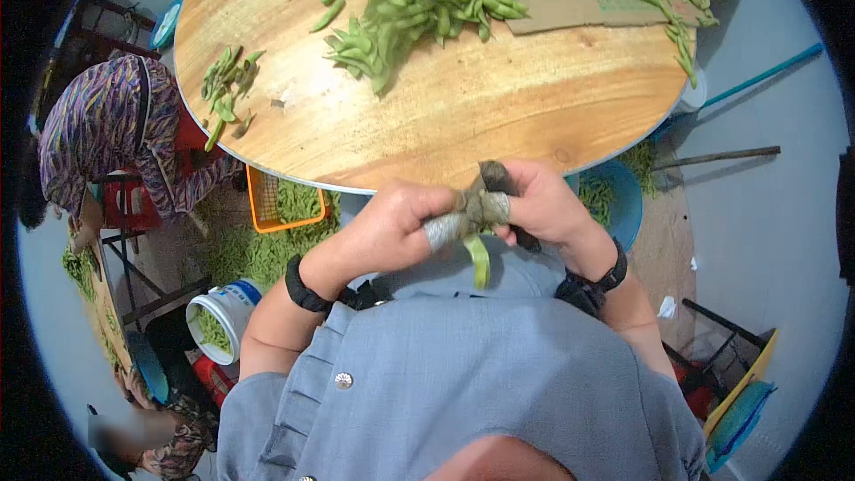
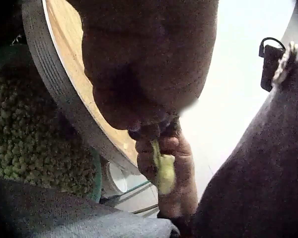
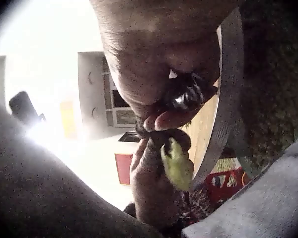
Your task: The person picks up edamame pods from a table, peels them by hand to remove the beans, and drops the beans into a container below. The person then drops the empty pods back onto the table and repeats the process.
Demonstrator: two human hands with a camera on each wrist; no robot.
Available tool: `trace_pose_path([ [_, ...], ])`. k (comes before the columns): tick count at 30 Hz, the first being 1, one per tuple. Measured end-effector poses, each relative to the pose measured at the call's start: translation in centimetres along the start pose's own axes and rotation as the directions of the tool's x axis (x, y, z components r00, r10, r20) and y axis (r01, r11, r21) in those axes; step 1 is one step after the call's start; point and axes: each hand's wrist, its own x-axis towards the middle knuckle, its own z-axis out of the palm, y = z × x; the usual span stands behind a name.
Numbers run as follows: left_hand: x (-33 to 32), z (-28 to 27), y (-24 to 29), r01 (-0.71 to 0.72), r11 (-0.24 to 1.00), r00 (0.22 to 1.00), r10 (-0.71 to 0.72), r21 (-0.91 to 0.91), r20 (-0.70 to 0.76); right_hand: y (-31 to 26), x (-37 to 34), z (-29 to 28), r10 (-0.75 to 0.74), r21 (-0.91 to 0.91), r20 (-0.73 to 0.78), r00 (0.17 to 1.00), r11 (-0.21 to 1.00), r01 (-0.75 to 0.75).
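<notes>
My left hand point(image 1: 387, 227) and right hand point(image 1: 545, 200) meet at the fingertips, just off the near edge of the round wooden table point(image 1: 303, 138). Grey and dark wraps cover several of their fingers. Pinched where the fingers meet, a green soybean pod point(image 1: 480, 260) hangs down over the grey-blue apron point(image 1: 463, 347). Both wrist views show this pod close up, with its upper end hidden among the curled fingertips. In the right wrist view a dark, glossy wrap point(image 3: 188, 96) lies at the right hand's curled fingers.
A big pile of soybean pods point(image 1: 436, 0) covers the table's far side, partly on cardboard point(image 1: 570, 7). A smaller heap point(image 1: 230, 80) lies left. Below stand an orange basket point(image 1: 256, 205), white bucket point(image 1: 233, 303) and blue tub point(image 1: 628, 200). A person point(image 1: 107, 125) bends at left.
</notes>
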Motion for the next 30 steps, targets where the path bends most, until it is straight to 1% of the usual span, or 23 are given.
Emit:
trace_pose_path([
  [2,-0.4,-0.3,0.4,0.211,0.922,0.975,-0.175,-0.325,0.136,0.2,-0.2,-0.4,0.007,0.097,0.073,0.997,0.995,-0.014],
  [3,-0.4,-0.5,0.1,0.200,0.924,0.978,-0.166,-0.325,0.128,0.1,-0.3,-0.5,0.003,0.119,0.095,0.995,0.993,-0.014],
  [4,-0.3,-0.6,-0.1,0.254,0.848,0.965,-0.187,-0.465,0.187,-0.1,-0.3,-0.4,0.001,0.109,0.096,0.995,0.994,-0.012],
  [5,-0.3,-0.9,-0.3,0.309,0.748,0.949,-0.196,-0.588,0.248,-0.2,-0.3,-0.2,0.002,0.014,0.061,0.998,1.000,-0.003],
  [7,-1.0,-1.4,-0.6,0.304,0.769,0.951,-0.211,-0.563,0.225,-0.3,-0.3,-0.1,0.020,-0.198,0.040,0.999,0.980,-0.011],
  [8,-1.7,-2.0,-0.7,0.332,0.795,0.943,-0.259,-0.508,0.210,0.1,-0.2,-0.3,-0.146,-0.535,0.052,0.988,0.831,0.151],
  [9,-2.5,-2.7,-1.0,0.360,0.817,0.933,-0.306,-0.451,0.191,0.5,0.0,-0.5,-0.295,-0.792,0.123,0.948,0.547,0.273],
  [10,-3.4,-3.6,-1.6,0.362,0.860,0.931,-0.311,-0.361,0.193,0.5,0.1,-0.6,-0.294,-0.794,0.129,0.947,0.542,0.276],
  [12,-5.7,-4.8,-2.1,0.452,0.884,0.892,-0.445,-0.123,0.076,0.5,0.2,-0.7,-0.405,-0.763,0.297,0.864,0.444,0.471],
  [13,-7.1,-5.3,-3.2,0.418,0.896,0.906,-0.423,0.150,0.002,-0.1,0.6,-0.7,-0.405,-0.762,0.303,0.863,0.441,0.474],
  [14,-8.5,-5.5,-4.9,0.373,0.830,0.922,-0.383,0.415,-0.063,-1.2,1.2,-0.8,-0.403,-0.815,0.225,0.887,0.421,0.399],
  [15,-10.2,-5.1,-6.8,0.375,0.828,0.921,-0.383,0.417,-0.066,-2.3,1.8,-1.0,-0.403,-0.859,0.145,0.904,0.402,0.317],
  [16,-12.0,-4.5,-8.9,0.452,0.636,0.871,-0.466,0.625,-0.156,-3.5,3.0,-1.0,-0.473,-0.884,0.057,0.879,0.385,0.265],
  [17,-13.0,-4.1,-9.7,0.497,0.388,0.815,-0.515,0.776,-0.265,-4.7,4.5,-1.2,-0.516,-0.886,-0.038,0.856,0.414,0.210],
  [18,-13.1,-4.0,-9.3,0.500,0.384,0.814,-0.513,0.776,-0.271,-6.1,6.3,-1.5,-0.554,-0.882,-0.132,0.822,0.444,0.157],
  [20,-12.6,-3.7,-7.7,0.546,0.365,0.750,-0.614,0.754,-0.246,-7.6,10.7,-3.1,-0.769,-0.938,-0.078,0.634,0.273,0.216],
  [21,-12.2,-3.7,-7.2,0.547,0.361,0.749,-0.613,0.755,-0.249,-8.1,12.8,-3.7,-0.772,-0.937,-0.077,0.631,0.272,0.219],
  [23,-11.3,-3.5,-6.3,0.568,0.503,0.798,-0.528,0.652,-0.289,-8.7,15.5,-4.4,-0.906,-0.987,0.063,0.418,0.004,0.158],
  [24,-10.8,-3.5,-5.4,0.508,0.560,0.848,-0.456,0.655,-0.268,-8.7,15.5,-4.3,-0.906,-0.987,0.065,0.419,0.004,0.161],
  [25,-10.0,-3.7,-4.2,0.510,0.559,0.848,-0.456,0.654,-0.271,-8.8,15.6,-4.4,-0.888,-0.990,0.083,0.452,-0.021,0.140],
  [27,-8.1,-4.0,-2.1,0.333,0.835,0.943,-0.306,0.439,-0.133,-8.7,15.0,-4.3,-0.865,-0.991,0.104,0.491,-0.050,0.121],
  [28,-7.2,-4.0,-1.8,0.333,0.837,0.943,-0.306,0.433,-0.134,-8.3,13.8,-4.0,-0.859,-0.992,0.076,0.506,-0.013,0.127],
  [30,-5.1,-3.9,-1.5,0.057,0.981,0.983,-0.023,0.185,-0.182,-7.8,12.5,-3.8,-0.849,-0.992,0.046,0.526,0.024,0.126],
])
